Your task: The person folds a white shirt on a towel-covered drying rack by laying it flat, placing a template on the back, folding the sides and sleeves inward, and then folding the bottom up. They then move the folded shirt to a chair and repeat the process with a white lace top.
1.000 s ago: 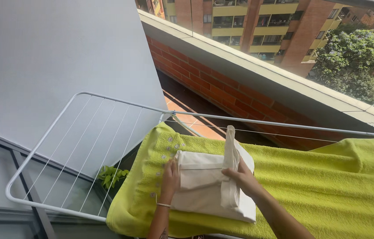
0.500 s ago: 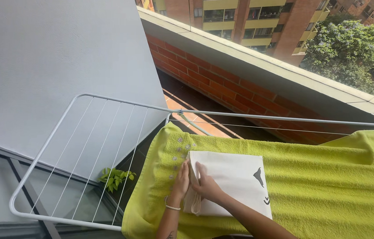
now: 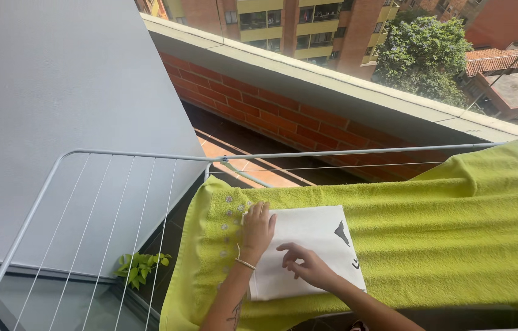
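Note:
A white cloth bag (image 3: 314,239) with a small black print lies folded flat on a lime-green towel (image 3: 430,233) spread over a white drying rack (image 3: 105,154). My left hand (image 3: 257,228) presses palm-down on the bag's upper left corner, fingers together. Fingers spread, my right hand (image 3: 306,263) rests on the bag's lower middle. Neither hand grips anything. A thin bracelet circles my left wrist.
The rack's bare left wing with thin wires juts out over a grey wall and a small green plant (image 3: 139,268). Behind runs a red brick parapet (image 3: 289,116) with a pale ledge. Apartment blocks and a tree (image 3: 424,52) lie beyond.
The bag's handle, held upright a second ago, has been folded under and the bag laid flat. Both hands shifted from its left edge onto its top surface. The camera view moved right.

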